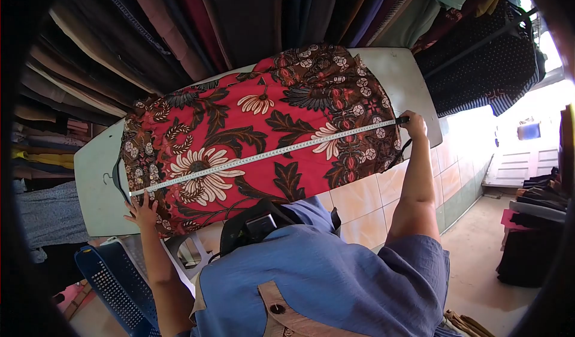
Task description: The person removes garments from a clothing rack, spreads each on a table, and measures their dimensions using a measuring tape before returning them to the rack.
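A red garment (245, 136) with flower and leaf patterns and brown patterned ends lies spread on a pale board (99, 175). Across it runs a white measuring tape (263, 155), extended from end to end. My left hand (142, 213) rests at the garment's left edge by the tape's end, its fingers spread. At the right edge, my right hand (413, 125) is closed around the dark tape case (402, 121), and a black strap hangs beside it. A dark hanger (117, 178) with a metal hook lies at the left, partly under the garment.
Hanging clothes (245, 19) line the far side of the board. A dark dotted garment (479, 61) hangs at the right. Below left stands a blue perforated basket (111, 283). Folded clothes (533, 229) are stacked at far right.
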`<state>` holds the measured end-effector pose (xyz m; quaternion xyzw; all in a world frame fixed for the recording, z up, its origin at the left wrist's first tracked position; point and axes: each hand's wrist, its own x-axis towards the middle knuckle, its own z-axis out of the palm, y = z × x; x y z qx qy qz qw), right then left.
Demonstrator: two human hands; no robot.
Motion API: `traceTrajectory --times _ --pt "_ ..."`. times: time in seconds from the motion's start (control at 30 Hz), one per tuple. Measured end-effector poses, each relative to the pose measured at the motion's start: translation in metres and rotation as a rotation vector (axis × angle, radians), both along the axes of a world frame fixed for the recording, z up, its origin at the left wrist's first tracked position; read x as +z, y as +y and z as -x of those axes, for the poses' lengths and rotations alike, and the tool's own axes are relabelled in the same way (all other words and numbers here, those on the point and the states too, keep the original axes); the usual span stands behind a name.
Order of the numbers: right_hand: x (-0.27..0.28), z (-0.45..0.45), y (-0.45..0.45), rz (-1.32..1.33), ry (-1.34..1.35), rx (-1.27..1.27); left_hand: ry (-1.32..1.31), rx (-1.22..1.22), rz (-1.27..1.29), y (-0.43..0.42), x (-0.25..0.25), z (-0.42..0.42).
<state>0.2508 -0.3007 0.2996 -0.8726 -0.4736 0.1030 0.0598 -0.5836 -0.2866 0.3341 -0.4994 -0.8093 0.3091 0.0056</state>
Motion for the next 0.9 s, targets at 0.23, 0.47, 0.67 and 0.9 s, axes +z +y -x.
traceTrajectory --times 0.23,0.47,0.67,0.9 --pt "-0.013 -0.021 -0.001 -0.046 0.08 -0.015 -0.009 0.058 0.028 0.005 0.001 -0.003" --pt "-0.02 -0.037 -0.001 -0.074 0.152 0.044 -0.011 0.107 0.083 0.008 0.0 -0.001" --pt "-0.025 -0.045 -0.002 -0.1 0.257 0.066 -0.006 0.11 0.074 0.008 -0.003 -0.001" --pt "-0.034 -0.054 -0.001 -0.12 0.307 0.105 -0.007 0.113 0.069 0.008 -0.002 -0.002"
